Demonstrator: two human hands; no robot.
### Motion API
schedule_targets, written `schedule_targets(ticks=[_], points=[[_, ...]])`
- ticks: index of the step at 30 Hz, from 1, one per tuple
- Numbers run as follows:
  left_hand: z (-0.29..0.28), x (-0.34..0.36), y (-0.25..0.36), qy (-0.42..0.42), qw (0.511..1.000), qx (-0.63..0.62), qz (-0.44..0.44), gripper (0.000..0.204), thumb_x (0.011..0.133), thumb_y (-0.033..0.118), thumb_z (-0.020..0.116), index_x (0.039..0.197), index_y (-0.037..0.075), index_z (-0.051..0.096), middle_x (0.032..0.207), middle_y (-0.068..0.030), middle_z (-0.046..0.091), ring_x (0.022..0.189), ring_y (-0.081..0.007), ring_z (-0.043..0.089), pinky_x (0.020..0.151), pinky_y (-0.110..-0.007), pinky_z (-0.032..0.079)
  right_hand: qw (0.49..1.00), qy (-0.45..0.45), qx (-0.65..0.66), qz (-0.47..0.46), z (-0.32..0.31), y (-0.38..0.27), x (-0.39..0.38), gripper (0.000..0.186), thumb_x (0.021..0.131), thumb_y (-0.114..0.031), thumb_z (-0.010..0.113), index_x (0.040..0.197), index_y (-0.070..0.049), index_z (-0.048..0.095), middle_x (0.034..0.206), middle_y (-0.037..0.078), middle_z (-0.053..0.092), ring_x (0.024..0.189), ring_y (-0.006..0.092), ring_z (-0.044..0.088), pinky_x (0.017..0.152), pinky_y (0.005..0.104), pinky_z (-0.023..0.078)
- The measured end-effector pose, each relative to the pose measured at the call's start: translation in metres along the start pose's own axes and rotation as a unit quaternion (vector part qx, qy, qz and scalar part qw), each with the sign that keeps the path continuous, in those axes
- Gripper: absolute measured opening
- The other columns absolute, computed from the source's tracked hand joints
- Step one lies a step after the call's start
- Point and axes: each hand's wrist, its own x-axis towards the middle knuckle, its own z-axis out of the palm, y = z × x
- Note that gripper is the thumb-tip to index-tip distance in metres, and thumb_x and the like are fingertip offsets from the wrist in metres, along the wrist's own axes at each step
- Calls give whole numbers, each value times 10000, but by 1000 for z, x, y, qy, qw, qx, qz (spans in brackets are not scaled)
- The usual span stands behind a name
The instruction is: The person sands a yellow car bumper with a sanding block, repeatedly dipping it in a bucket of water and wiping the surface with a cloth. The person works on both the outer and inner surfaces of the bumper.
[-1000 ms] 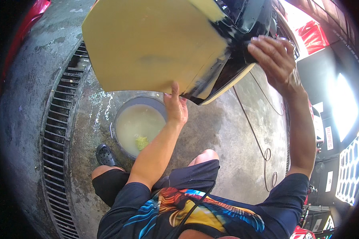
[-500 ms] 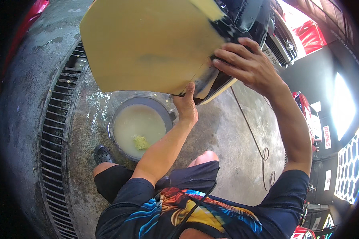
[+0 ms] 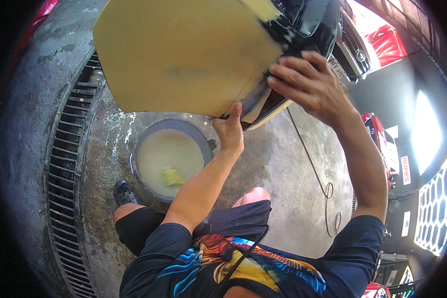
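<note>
A large car body panel point(image 3: 179, 54) with a dull yellow-tan surface and black patches along its right side fills the upper middle. My left hand point(image 3: 229, 131) grips its lower edge, thumb on top and fingers hidden underneath. On the panel's black right edge rests my right hand point(image 3: 310, 87), fingers bent and pressed down, slightly blurred. Whatever lies beneath those fingers is hidden. Below the panel stands a dark bucket point(image 3: 138, 175) of cloudy water, in which a yellow sponge point(image 3: 173, 177) floats near my left forearm.
A metal drain grate point(image 3: 62, 186) runs down the left side of the wet concrete floor. A thin dark hose or cable point(image 3: 310, 149) trails in loops on the right. Beyond my right hand is a parked car point(image 3: 350, 54); another red car point(image 3: 382, 141) stands farther right.
My right hand has shifted slightly right and down along the panel's black edge. The panel and bucket appear a little farther left in view. My left hand keeps its grip.
</note>
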Motion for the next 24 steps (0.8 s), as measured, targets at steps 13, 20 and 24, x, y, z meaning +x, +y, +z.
schedule_targets(ticks=[13,20,24], points=[[-3,1,5,7,1000,9,-12,867,787,475,983,1408,37,567,1362,-23,613,1307,-182,545,1179,-381,414,1000,4,15,-3,-1,-3,19,429,899,-162,684,1327,-197,701,1398,-15,658,1336,201,606,1201,468,404],[-1,0,0,9,1000,-2,-4,802,783,454,993,1346,33,607,1312,-17,631,1264,-171,566,1149,-369,434,999,0,38,-9,12,10,33,463,868,-140,708,1328,-185,722,1413,2,670,1337,221,616,1190,490,407],[-6,4,1,17,1000,15,-2,756,806,442,979,1333,42,613,1299,-14,636,1242,-167,572,1133,-358,436,999,29,44,3,13,8,37,456,880,-138,705,1330,-213,718,1405,-14,674,1341,202,614,1195,470,416]])
